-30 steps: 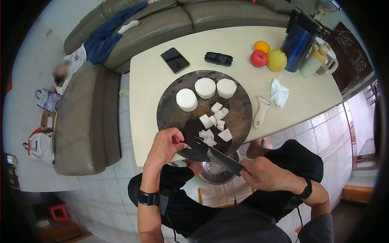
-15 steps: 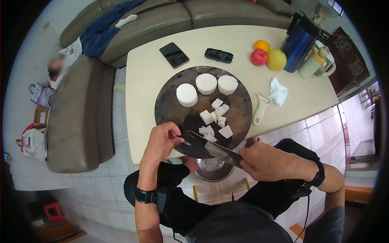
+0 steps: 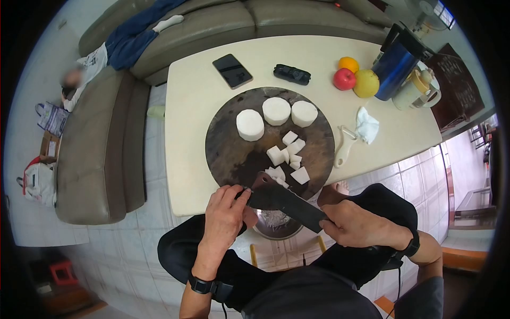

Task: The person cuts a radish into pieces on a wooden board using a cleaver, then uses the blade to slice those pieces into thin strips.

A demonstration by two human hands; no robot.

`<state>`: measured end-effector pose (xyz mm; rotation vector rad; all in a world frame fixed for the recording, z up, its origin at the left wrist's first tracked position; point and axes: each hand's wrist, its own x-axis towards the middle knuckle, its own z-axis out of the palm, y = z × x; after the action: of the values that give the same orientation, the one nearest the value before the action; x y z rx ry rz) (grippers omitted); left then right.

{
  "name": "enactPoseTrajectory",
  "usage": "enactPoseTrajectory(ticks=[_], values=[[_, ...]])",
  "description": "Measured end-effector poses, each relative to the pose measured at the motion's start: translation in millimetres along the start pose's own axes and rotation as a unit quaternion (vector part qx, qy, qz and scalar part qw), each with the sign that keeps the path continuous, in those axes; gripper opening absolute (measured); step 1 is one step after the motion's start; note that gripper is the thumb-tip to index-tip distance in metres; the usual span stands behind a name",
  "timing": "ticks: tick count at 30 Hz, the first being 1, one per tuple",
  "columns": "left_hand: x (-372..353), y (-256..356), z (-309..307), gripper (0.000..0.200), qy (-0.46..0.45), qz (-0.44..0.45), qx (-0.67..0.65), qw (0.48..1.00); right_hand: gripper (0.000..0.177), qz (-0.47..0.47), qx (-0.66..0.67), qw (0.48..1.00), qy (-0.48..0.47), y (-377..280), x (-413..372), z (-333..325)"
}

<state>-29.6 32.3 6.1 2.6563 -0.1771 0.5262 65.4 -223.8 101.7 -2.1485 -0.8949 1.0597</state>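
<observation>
My right hand (image 3: pixel 353 223) is wrapped round the handle of a dark-bladed cleaver (image 3: pixel 289 204), its blade flat and slanting across the near edge of the round chopping board (image 3: pixel 228 154). My left hand (image 3: pixel 224 212) is at the blade's left end, fingers curled and thumb and fingertips pinched close together; what lies between them is hidden. Beyond the blade lie several small cut pieces of white radish (image 3: pixel 300 175), a few partly covered by it. Farther back on the board stand three thick peeled white radish rounds (image 3: pixel 276 111).
Under the table edge a metal bowl (image 3: pixel 279 232) holds pale shreds. A peeler (image 3: pixel 345 148) and white cloth (image 3: pixel 366 126) lie right of the board. Behind are a phone (image 3: pixel 232 70), black case (image 3: pixel 292 74), fruit (image 3: pixel 366 84) and blue jug (image 3: pixel 396 64). A person (image 3: pixel 95 64) lies on the sofa.
The cleaver has turned so its blade shows a broad dark face and sits slightly nearer me. My left hand has moved right and down to the blade's end.
</observation>
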Motion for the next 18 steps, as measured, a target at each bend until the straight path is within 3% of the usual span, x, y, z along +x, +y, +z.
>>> enactPoseTrajectory(ticks=[7, 18], values=[[-2.2, 0.9, 2.1, 0.037, -0.001, -0.005, 0.019, 1.0, 0.018, -0.031, -0.017, 0.999, 0.027, 10.7, -0.4, 7.3], [-0.9, 1.4, 2.5, 0.04, 0.002, -0.005, 0.018, 1.0, 0.012, -0.111, -0.149, 0.98, 0.071, 4.8, 8.8, 16.9]])
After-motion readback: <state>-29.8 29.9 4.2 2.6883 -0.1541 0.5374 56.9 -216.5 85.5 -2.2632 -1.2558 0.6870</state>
